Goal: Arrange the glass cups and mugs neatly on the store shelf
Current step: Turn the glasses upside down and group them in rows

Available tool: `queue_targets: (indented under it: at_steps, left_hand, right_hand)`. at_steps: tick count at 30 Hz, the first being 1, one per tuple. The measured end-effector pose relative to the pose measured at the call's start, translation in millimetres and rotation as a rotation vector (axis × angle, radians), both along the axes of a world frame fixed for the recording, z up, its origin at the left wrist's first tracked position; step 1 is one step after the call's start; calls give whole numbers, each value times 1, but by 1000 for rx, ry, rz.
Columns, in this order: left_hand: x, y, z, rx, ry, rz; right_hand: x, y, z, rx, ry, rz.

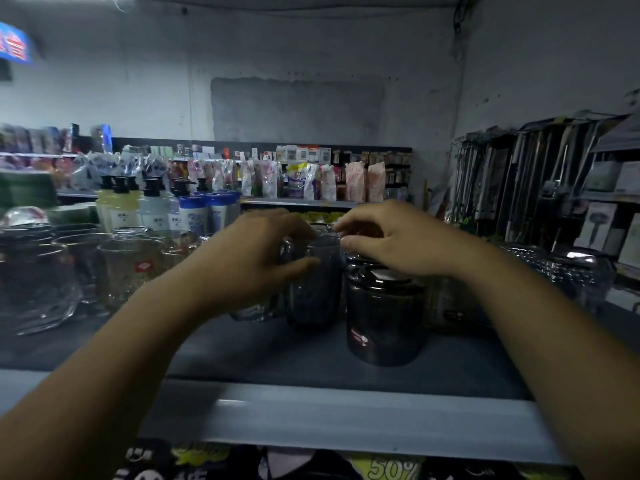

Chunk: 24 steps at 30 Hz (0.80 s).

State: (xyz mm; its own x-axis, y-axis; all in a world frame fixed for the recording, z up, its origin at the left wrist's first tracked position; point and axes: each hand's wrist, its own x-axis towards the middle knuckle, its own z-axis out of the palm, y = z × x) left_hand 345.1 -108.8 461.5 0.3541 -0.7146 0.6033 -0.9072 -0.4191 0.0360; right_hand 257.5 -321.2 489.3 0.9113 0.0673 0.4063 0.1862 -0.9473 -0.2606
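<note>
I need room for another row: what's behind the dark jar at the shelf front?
A clear glass shows behind the dark jar, to its right. Straight behind, the right hand over its lid and the jar itself block the view.

Centre: tinted cup (317, 289) smoky grey-blue. Rt of it: jar (382, 317) near-black glass, white-red label low on front. Left: clear cup (130, 271) w/ red-white diamond sticker. Shelf (311, 358) slate grey, front edge lighter grey. Upper left: sign (15, 43) blue, red chars. Bottom: tag (391, 469) yellow on black.
</note>
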Motion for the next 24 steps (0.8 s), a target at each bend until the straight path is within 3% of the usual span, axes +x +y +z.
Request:
queue_targets:
  at_steps: [3,7,11,15,17,19,22,24]
  left_hand:
    - [6,-6,9,107,30,-43]
    - [9,-8,10,76,42,-110]
    - [13,-7,1,-79,126,-148]
    - [7,-1,2,-356,204,-140]
    - [3,3,4,-502,279,-178]
    - [-2,7,5,-665,344,-247]
    - [-12,6,1,-853,360,-307]
    - [-14,3,-7,-889,358,-333]
  right_hand:
    - [4,0,3,1,-8,-16]
    - [3,0,-1,64,-3,-17]
    - [0,2,-5,176,-86,-22]
    - [-2,2,-6,323,-226,-46]
    - [1,4,-8,522,-260,-55]
    - [3,10,-7,873,-225,-18]
    - [2,20,1,1344,8,154]
    - [2,29,3,1506,141,295]
